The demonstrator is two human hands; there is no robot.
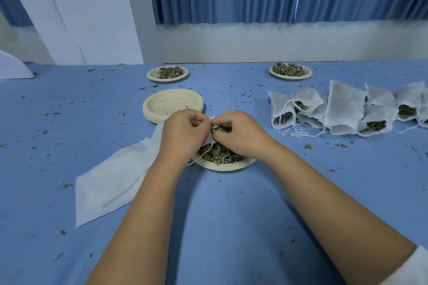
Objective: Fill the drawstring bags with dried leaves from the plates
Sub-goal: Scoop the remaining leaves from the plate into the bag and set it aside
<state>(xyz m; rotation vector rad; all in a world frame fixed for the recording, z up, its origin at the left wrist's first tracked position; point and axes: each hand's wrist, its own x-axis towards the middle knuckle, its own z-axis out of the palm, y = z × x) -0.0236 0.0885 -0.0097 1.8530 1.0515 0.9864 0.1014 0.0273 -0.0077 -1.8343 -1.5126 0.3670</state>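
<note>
While the left hand pinches a bag, leaves fill the plate

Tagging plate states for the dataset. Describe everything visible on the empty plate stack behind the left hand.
The stack of empty plates is round, pale beige, apparently pressed paper or fibre, with a fluted rim. Several plates nest together; their edges show along the near-left side. The top one holds only a few leaf crumbs. It lies flat on the blue table cover, nearer than the far-left plate of leaves. The left hand overlaps its near edge in view; whether they touch cannot be told.
</note>
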